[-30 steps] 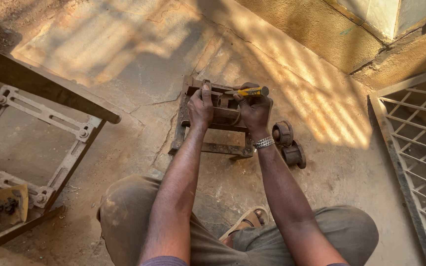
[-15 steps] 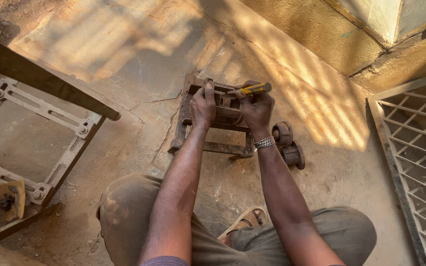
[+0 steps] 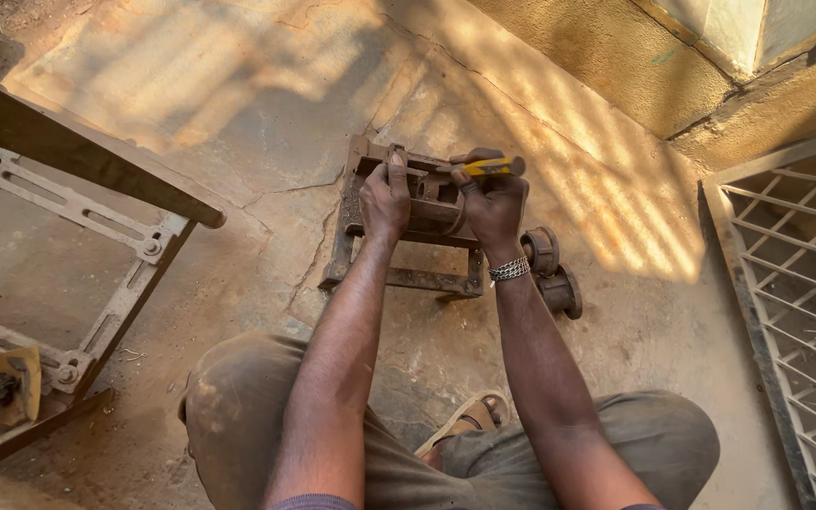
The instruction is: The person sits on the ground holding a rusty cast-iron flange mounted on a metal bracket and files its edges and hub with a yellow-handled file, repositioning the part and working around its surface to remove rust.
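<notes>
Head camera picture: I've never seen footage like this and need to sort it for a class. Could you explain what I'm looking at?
There is no machine here, only a person crouching on a cracked concrete floor. The camera sits on their head and looks down, so both arms reach away from you. The left hand presses on a rusty metal frame assembly lying on the floor. The right hand, with a chain bracelet at the wrist, has its grip shut on a yellow-handled tool, probably a screwdriver; its tip is hidden. Beside the frame lie two rusty flanged wheels. At left is a pale slotted metal frame; at right a metal grille.
</notes>
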Action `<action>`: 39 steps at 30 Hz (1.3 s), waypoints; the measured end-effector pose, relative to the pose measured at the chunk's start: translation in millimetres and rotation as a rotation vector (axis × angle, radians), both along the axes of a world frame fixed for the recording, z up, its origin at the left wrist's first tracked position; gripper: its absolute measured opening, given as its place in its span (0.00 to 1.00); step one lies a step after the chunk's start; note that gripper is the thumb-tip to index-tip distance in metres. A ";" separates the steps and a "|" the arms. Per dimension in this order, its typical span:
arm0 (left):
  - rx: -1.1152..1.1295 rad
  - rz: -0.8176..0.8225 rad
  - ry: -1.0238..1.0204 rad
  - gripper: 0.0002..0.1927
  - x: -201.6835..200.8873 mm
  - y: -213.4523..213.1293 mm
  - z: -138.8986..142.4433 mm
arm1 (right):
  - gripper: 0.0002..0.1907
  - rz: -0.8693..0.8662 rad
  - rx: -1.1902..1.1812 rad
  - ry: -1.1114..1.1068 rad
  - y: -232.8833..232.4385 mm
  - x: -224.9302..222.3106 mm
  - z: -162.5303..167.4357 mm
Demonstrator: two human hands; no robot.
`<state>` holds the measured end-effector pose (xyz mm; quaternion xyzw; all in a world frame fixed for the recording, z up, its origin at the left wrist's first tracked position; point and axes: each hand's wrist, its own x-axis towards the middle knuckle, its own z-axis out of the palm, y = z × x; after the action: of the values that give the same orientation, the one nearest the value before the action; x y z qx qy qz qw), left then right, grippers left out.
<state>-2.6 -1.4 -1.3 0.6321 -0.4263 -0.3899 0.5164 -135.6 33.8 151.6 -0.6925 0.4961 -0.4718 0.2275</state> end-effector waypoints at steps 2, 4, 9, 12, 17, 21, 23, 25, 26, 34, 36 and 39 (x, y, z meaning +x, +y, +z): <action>0.058 -0.015 0.024 0.40 -0.1 -1.5 -3.1 | 0.11 0.023 -0.009 0.024 -1.4 -0.7 -3.2; 0.005 -0.001 0.037 0.43 -0.2 -2.3 -5.4 | 0.13 -0.106 0.092 0.463 -6.2 -1.6 -6.5; -0.003 0.016 -0.023 0.50 1.7 -0.9 -3.9 | 0.09 -0.095 0.215 0.117 -2.7 -14.3 -2.8; 0.099 -0.040 0.000 0.52 3.4 1.0 -0.5 | 0.09 -0.083 0.309 -0.197 7.8 -19.2 10.3; 0.021 -0.002 0.040 0.54 1.3 0.0 -2.9 | 0.09 -0.069 -0.079 -0.109 25.7 -16.8 29.6; -0.111 0.072 -0.100 0.54 1.6 -2.0 -7.7 | 0.08 0.029 -0.203 0.165 17.5 -5.1 22.9; 0.019 -0.009 -0.017 0.54 1.1 -2.1 -8.2 | 0.07 0.034 -0.133 0.199 9.3 -6.3 19.8; 0.013 0.019 0.004 0.55 0.2 -1.5 -6.2 | 0.07 -0.033 -0.097 0.124 -0.6 -8.9 18.2; 0.008 0.038 0.012 0.56 -0.2 -2.1 -5.7 | 0.07 -0.041 -0.168 0.113 -2.2 -9.8 16.7; -0.076 0.058 -0.043 0.47 0.1 -4.2 -2.4 | 0.07 -0.093 -0.230 0.102 8.7 -15.9 -2.5; -0.061 0.061 -0.052 0.50 -0.8 -2.0 -3.4 | 0.07 -0.130 -0.235 0.106 9.5 -14.3 -7.3; 0.069 -0.035 -0.018 0.51 -1.7 -1.8 -5.2 | 0.05 -0.101 -0.171 0.211 12.4 -10.5 -8.6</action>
<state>-4.3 -3.2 -6.5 0.6455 -0.4281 -0.4076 0.4837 -146.0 46.2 143.0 -0.7293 0.5093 -0.4478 0.0903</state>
